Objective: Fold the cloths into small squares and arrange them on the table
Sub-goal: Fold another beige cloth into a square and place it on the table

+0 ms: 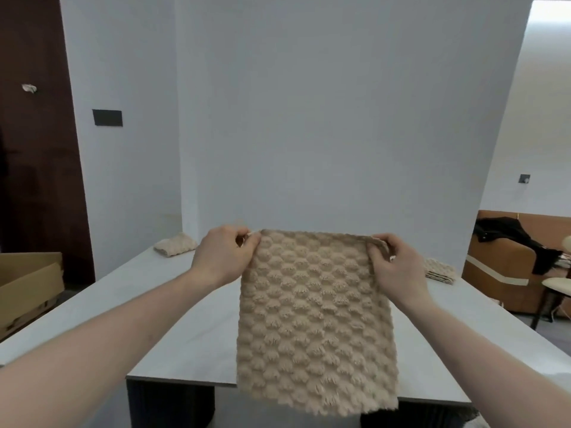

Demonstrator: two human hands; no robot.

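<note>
Above a pale grey table (191, 307) backed by a white wall, a soft, limp, light beige cloth (315, 322) is held hanging, pinched at its top corners by the left hand (224, 254) and right hand (395, 267), where it is judged best gripped.

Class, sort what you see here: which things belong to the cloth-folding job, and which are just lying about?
Part of the job:
held cloth
left hand
right hand
folded cloth, far left
folded cloth, right
table

Just lying about:
cardboard box
black garment
chair
</note>
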